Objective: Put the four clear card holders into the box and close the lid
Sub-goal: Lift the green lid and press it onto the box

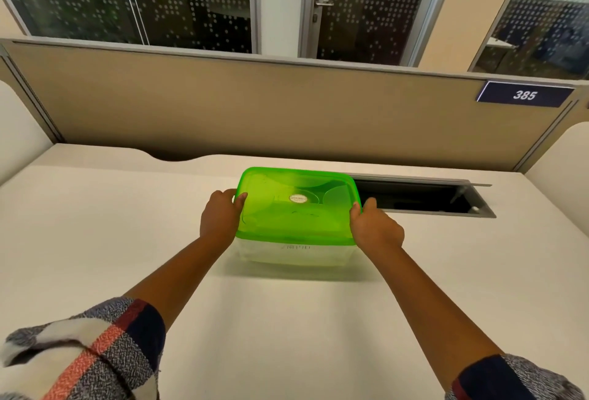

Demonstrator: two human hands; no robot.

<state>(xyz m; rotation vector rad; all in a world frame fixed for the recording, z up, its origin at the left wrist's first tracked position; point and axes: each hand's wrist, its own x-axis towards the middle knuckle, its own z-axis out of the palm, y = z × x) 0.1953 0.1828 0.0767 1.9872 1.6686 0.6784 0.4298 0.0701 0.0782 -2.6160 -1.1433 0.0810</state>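
Observation:
A clear plastic box (294, 253) stands in the middle of the white desk (95, 224). A translucent green lid (298, 208) lies flat on top of it. My left hand (220, 218) grips the lid's left edge, thumb on top. My right hand (376, 227) holds the lid's right edge the same way. The card holders cannot be made out through the lid or the frosted wall of the box.
An open cable tray slot (424, 199) with a raised metal flap sits in the desk just right of the box. A beige partition (287, 113) with a "385" plate (524, 94) closes the far side.

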